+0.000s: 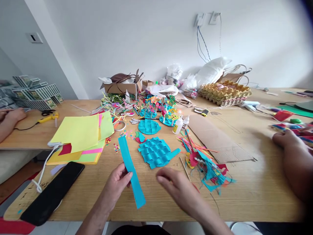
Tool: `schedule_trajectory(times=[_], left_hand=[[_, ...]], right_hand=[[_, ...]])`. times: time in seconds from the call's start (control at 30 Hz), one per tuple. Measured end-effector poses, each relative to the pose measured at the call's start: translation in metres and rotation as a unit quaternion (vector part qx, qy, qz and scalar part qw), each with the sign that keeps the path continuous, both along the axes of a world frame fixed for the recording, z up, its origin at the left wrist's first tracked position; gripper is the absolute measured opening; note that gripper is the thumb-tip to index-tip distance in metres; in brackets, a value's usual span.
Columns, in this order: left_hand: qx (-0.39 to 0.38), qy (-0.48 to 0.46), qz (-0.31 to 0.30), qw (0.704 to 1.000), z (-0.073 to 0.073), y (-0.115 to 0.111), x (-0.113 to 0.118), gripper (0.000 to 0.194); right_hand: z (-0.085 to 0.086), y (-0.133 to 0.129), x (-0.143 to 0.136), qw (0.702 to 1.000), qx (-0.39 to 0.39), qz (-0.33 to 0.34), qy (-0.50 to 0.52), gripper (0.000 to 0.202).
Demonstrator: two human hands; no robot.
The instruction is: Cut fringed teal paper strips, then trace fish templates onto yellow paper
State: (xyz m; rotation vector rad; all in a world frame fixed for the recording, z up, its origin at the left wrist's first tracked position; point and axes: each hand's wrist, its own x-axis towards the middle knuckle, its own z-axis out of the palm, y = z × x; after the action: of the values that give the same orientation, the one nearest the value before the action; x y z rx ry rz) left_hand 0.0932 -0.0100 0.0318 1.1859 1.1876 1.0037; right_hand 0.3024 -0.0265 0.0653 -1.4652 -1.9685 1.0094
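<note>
My left hand (120,179) pinches a long blue paper strip (127,156) near its middle, thumb on top; the strip slants from upper left to lower right. To the right, my right hand (172,182) hovers over the table with its fingers curled together; whether anything is between the fingertips is hidden. Just beyond the hands lies a blue woven paper piece (155,151), its surface full of raised loops and one strip end sticking out at the right. Behind it rests a smaller blue woven oval (149,126), apart from it.
Coloured paper sheets (75,132) and a black phone-like slab (53,192) lie left. Glue bottles (178,125), paper scraps (211,171) and cardboard (217,140) are right. Egg trays (223,93) stand behind. Other people's hands (16,114) show at both sides.
</note>
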Motion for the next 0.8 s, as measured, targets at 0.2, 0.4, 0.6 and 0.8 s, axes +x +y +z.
schedule_trajectory(times=[0.2,0.4,0.6,0.8], left_hand=[[0.013,-0.023,0.058,0.998,-0.01,-0.007,0.013,0.018],[0.005,-0.066,0.129,0.989,-0.019,-0.002,-0.024,0.024],[-0.004,-0.107,0.193,0.975,-0.015,0.004,-0.066,0.026],[0.007,0.119,0.139,0.983,-0.023,0.0,-0.083,0.029]], right_hand=[[-0.025,0.004,-0.055,0.999,-0.038,0.024,-0.016,0.018],[-0.023,0.005,-0.055,0.962,0.059,0.046,-0.261,0.016],[-0.028,0.006,-0.058,0.91,0.11,0.113,-0.383,0.02],[-0.03,0.009,-0.06,0.895,0.113,0.134,-0.409,0.022]])
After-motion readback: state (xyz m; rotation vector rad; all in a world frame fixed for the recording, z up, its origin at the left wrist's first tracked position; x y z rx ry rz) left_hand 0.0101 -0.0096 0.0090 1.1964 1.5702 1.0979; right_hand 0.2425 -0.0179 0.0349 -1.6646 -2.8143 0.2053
